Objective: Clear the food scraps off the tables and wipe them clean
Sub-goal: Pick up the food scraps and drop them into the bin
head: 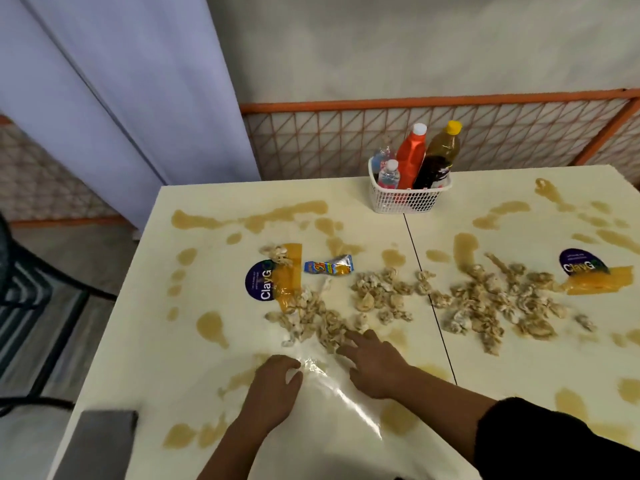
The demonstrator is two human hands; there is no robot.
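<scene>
Food scraps (325, 323) touch the right hand (375, 367)

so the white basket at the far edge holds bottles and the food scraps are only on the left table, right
Not quite. The head view shows food scraps on the left table and a second pile on the right table. The white basket at the far edge does hold bottles.

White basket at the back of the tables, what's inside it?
Inside the white basket stand a red bottle with a white cap, a brown bottle with a yellow cap, and small clear bottles. Their bases and anything beneath are obscured by the basket wall.
</scene>
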